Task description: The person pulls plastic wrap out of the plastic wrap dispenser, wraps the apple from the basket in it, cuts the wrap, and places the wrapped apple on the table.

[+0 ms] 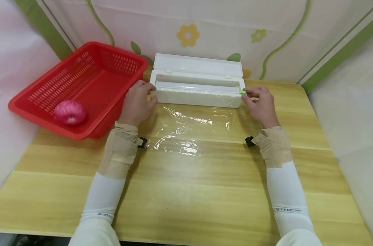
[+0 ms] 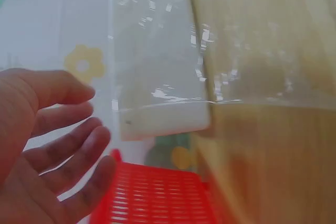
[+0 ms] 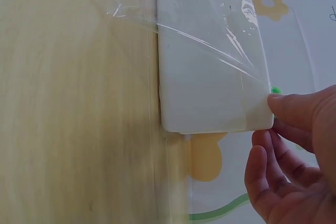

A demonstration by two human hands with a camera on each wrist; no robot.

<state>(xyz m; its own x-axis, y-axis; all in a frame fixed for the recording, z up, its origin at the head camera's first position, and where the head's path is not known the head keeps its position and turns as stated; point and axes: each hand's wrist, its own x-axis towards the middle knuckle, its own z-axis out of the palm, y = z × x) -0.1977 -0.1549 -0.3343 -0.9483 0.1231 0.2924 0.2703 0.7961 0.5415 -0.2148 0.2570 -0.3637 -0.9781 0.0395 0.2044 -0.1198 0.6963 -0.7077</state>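
A white cling film dispenser box stands at the back of the table with its lid raised and a roll inside. Clear cling film runs over its front and lies wrinkled on the tabletop. At the box's right end, my right hand pinches a small green slide cutter between thumb and fingers. The contact is partly hidden in the right wrist view. My left hand is beside the box's left end, its fingers loosely bent and holding nothing.
At the left, a red plastic basket contains a round pink fruit-like thing. A white curtain with printed flowers hangs behind the box. The wooden table extends toward me.
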